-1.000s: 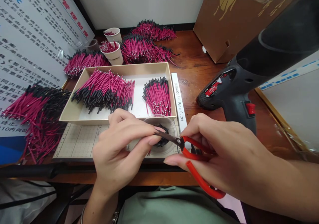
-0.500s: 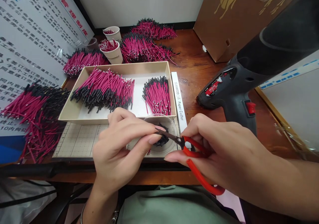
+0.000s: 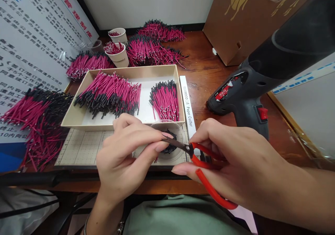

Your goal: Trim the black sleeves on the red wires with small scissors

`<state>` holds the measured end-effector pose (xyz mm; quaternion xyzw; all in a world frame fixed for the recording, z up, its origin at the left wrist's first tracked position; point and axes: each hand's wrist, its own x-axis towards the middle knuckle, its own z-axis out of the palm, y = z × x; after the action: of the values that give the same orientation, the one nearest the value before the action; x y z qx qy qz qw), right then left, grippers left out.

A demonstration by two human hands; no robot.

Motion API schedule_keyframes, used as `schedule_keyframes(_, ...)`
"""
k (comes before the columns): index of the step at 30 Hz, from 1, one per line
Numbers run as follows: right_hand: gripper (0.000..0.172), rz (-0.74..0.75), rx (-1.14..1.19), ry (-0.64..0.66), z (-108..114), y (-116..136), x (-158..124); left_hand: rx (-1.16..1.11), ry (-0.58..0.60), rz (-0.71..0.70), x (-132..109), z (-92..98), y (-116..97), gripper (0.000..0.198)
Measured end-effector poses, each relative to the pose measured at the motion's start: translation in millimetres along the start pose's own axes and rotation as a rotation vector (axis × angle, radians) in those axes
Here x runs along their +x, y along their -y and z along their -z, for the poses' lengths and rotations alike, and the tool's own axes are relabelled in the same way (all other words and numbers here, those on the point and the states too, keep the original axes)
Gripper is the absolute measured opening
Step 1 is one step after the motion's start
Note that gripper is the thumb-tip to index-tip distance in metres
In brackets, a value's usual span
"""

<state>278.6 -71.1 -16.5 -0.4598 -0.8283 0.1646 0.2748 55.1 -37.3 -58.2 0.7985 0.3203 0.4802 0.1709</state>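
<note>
My left hand (image 3: 131, 151) is closed in a pinch, thumb against forefinger. A thin wire (image 3: 156, 159) pokes out below the thumb, its red end showing; the rest is hidden by the fingers. My right hand (image 3: 230, 161) grips small scissors (image 3: 202, 163) with red handles, thumb along the near side. Their dark blades point left and the tips touch my left fingertips. Below the blades stands a clear plastic cup (image 3: 180, 154) holding black scraps (image 3: 170, 148).
Behind the hands, a cardboard tray (image 3: 89, 127) holds two bundles of red-and-black wires (image 3: 112, 92). It overlaps a paper cutter (image 3: 78, 148). More wire piles (image 3: 148, 50) and paper cups (image 3: 119, 59) stand farther back. A heat gun (image 3: 246, 99) and a brown box (image 3: 222, 29) are on the right.
The scissors have tilted slightly, their lower handle shifting a little down and right. Both hands stay nearly in place.
</note>
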Motion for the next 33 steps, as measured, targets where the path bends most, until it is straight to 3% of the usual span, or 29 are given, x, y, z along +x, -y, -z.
schedule_keyframes(13, 0.052, 0.033, -0.140, -0.080, -2.7, -0.1, -1.2, -0.020, -0.008, -0.013, 0.5, 0.1, 0.4, 0.019)
schedule_keyframes(21, 0.055, 0.024, -0.078, -0.055, -1.2, 0.1, 2.1, -0.016, -0.009, -0.018, -0.2, -0.2, 2.7, 0.019)
schedule_keyframes(33, 0.055, 0.095, -0.177, -0.088, -5.8, -2.6, -0.5, -0.015, -0.009, -0.021, -0.5, 0.0, 1.1, 0.022)
